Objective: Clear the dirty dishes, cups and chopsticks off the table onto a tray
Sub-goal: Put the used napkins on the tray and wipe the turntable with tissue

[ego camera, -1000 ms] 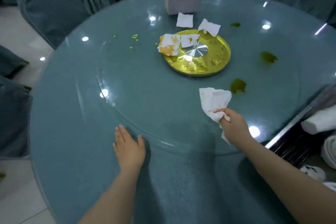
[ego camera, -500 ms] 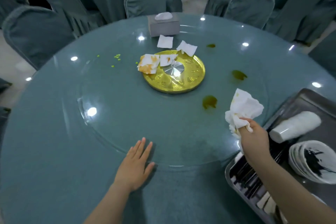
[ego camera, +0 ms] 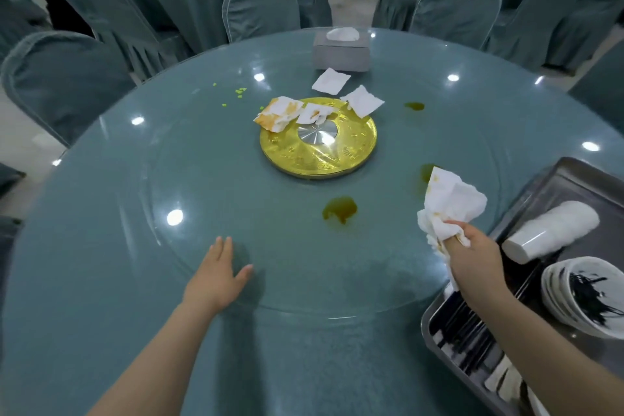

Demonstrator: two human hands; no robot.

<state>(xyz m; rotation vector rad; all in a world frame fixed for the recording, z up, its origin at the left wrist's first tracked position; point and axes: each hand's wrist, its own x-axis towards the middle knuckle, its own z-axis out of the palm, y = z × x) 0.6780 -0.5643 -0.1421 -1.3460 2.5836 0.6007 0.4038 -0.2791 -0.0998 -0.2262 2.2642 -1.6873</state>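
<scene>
My left hand (ego camera: 216, 275) lies spread flat on the tabletop (ego camera: 101, 246); my right hand (ego camera: 472, 255) pinches a stained napkin (ego camera: 450, 203). The tray (ego camera: 553, 179) holds stacked cups (ego camera: 550, 231), bowls (ego camera: 584, 294) and chopsticks (ego camera: 469, 338).

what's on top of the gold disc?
Two orange-stained napkins overlap the gold disc's far-left rim; a cleaner one overhangs its far edge. The silver hub shows; the rim beneath them is covered.
</scene>
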